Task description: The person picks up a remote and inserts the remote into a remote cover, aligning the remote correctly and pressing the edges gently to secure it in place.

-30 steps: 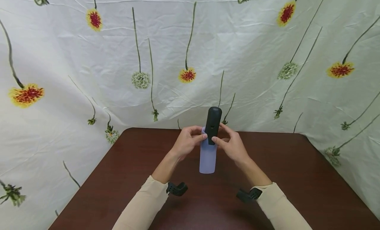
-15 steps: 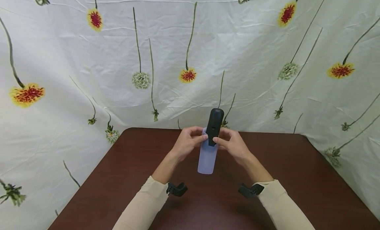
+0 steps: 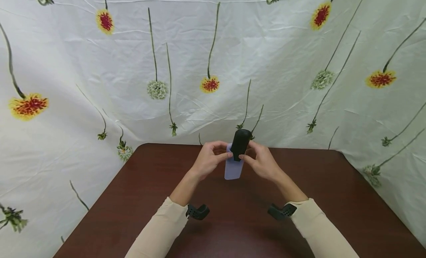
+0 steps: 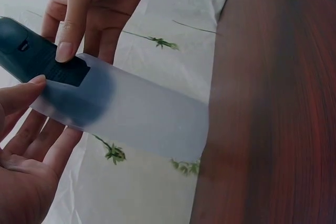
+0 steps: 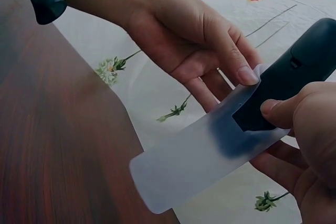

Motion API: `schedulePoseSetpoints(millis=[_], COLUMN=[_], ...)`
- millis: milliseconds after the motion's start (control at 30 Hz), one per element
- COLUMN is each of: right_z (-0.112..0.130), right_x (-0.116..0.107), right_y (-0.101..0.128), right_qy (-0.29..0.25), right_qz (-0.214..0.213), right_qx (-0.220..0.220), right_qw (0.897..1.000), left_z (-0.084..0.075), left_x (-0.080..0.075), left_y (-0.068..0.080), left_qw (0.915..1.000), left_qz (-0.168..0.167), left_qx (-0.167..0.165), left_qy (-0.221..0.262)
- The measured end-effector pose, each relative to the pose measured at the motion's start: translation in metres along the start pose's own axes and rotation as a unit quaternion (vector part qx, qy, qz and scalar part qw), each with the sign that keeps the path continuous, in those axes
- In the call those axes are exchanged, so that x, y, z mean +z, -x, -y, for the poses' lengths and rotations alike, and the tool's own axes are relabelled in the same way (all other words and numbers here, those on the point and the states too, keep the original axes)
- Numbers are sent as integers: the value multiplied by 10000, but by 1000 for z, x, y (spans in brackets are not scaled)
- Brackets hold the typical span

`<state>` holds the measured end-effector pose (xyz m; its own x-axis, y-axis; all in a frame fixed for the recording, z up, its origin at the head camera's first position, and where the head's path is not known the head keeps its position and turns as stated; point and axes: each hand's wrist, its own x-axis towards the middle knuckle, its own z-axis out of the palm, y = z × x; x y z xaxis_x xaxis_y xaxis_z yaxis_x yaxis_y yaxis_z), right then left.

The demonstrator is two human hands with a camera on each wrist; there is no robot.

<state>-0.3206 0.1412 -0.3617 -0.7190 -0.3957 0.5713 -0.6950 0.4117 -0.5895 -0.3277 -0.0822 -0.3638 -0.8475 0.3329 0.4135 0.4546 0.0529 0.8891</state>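
Two hands work above the far edge of one brown table (image 3: pixel 332 191), holding one black remote (image 3: pixel 240 144) and one translucent silicone sleeve (image 3: pixel 233 170) between them. Left hand (image 3: pixel 209 160) pinches the sleeve's open end with thumb and fingers; right hand (image 3: pixel 263 162) pinches the remote, whose lower end sits inside that sleeve.

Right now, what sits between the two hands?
The black plastic remote, partly inside the translucent silicone sleeve, pinched by left hand and right hand; head view shows it.
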Motion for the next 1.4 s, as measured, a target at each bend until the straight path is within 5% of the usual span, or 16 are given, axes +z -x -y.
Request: schedulePoseSetpoints(millis=[867, 1400], right_z=[-2, -7], right_x=[-3, -5], right_y=[2, -1], right_qy=[-20, 945], right_qz=[-253, -649], right_qx=[-1172, -2267], right_qw=[9928, 9672], left_z=[-3, 0], left_x=[0, 2], left_y=[1, -3], left_qw=[9987, 9967], left_qz=[164, 88], left_qx=[419, 763], left_qy=[-226, -265])
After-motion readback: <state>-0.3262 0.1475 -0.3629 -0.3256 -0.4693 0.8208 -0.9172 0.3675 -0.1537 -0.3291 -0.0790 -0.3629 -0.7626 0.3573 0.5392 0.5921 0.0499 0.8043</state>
